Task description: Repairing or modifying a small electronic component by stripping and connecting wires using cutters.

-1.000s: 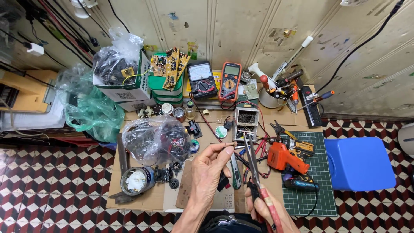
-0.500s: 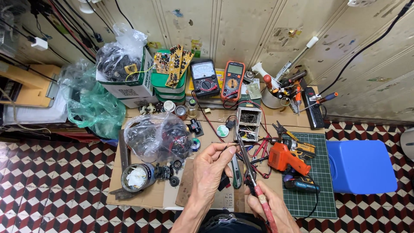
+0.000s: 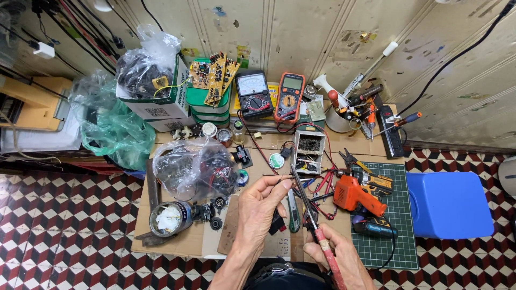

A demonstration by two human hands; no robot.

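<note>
A single head-worn view looks steeply down from above the person onto the cluttered worktop (image 3: 177,241), facing the panelled wall (image 3: 301,37) at its far edge. It sits fairly near, with the hands at the bottom edge and chequered floor (image 3: 64,225) on both sides.

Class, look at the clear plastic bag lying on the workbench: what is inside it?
Inside the clear plastic bag dark, tangled parts and a few red wires show. The crinkled, glaring plastic hides what each piece is, and anything underneath the pile is covered.
</note>
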